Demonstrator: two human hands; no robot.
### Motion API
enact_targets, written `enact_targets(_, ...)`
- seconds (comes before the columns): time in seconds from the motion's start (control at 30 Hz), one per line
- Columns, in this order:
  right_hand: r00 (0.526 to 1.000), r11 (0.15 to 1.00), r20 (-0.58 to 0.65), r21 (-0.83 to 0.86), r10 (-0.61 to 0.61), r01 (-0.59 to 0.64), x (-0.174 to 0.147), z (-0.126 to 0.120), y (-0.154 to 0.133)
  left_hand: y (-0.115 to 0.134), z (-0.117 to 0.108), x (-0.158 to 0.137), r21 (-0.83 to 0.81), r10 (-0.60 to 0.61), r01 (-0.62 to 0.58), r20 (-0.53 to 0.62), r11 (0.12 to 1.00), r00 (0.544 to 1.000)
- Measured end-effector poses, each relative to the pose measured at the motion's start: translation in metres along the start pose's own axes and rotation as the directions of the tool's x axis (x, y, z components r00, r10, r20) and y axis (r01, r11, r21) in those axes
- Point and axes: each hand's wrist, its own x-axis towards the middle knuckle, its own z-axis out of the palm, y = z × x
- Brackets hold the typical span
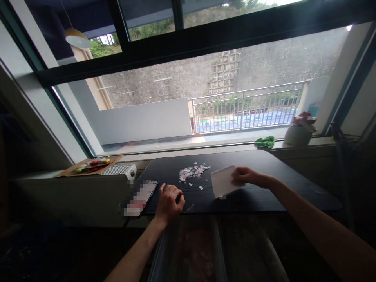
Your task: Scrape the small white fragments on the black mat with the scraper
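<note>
My right hand (246,176) grips the right side of a white scraper (221,181), a flat sheet with a small hole near one edge. It is tilted upright, its lower edge at the dark tabletop, with a small white scrap (222,197) beneath it. Left of it lies a loose heap of small whitish paper pieces (192,172), with a few strays (201,187) nearer me. At the table's front edge rests my left hand (170,200), fingers loosely bent, thumb apart, nothing visible in it. The phone (141,197) lies just left of that hand, its screen partly pixelated.
The dark table (264,199) stands against a window sill. A translucent bin (217,246) sits below its front edge. On the sill are a green cloth (264,142), a pale container (298,133), a white ridged box (120,170) and cardboard (66,169) with colourful items.
</note>
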Motion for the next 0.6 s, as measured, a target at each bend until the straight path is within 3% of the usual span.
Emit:
enact_targets(0.13,0.999,1.0,-0.047,0.006,-0.022,0.023,-0.012,-0.018,0.002,0.001,0.0,0.0,0.007,-0.011,0.011,-0.004,1.0,1.0)
enact_targets(0.4,0.997,0.998,-0.06,0.043,-0.038,0.041,0.029,0.012,0.006,-0.004,0.002,0.0,0.022,0.023,-0.022,-0.02,1.0,1.0)
enact_targets(0.6,0.997,0.999,-0.065,-0.009,0.036,-0.037,-0.013,-0.014,0.015,-0.006,0.002,0.0,0.014,0.052,-0.051,-0.036,0.999,0.998)
